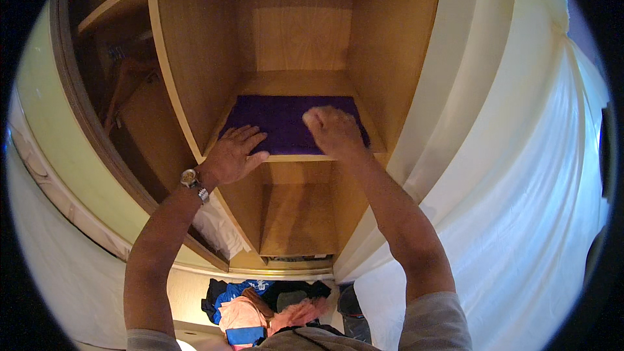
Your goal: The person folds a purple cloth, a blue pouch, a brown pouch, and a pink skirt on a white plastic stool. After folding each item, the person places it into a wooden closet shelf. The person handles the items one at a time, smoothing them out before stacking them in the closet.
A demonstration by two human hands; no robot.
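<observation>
A dark purple cloth (282, 119) lies flat on a wooden shelf (292, 83) in front of me. My left hand (236, 151) rests on the cloth's front left corner, palm down with the fingers apart. A wristwatch (189, 177) with a metal band is on my left wrist. Over the right part of the cloth is my right hand (336, 131), its fingers curled in and slightly blurred. I see nothing held in it, and it hides some of the cloth's right side.
Below is another wooden compartment (300, 219). Left of the divider (170, 68) hangs an orange clothes hanger (119, 87) in a dark section. A pale curtain (526, 204) covers the right side. On the floor lies a heap of clothes (243, 312), blue, black and pink.
</observation>
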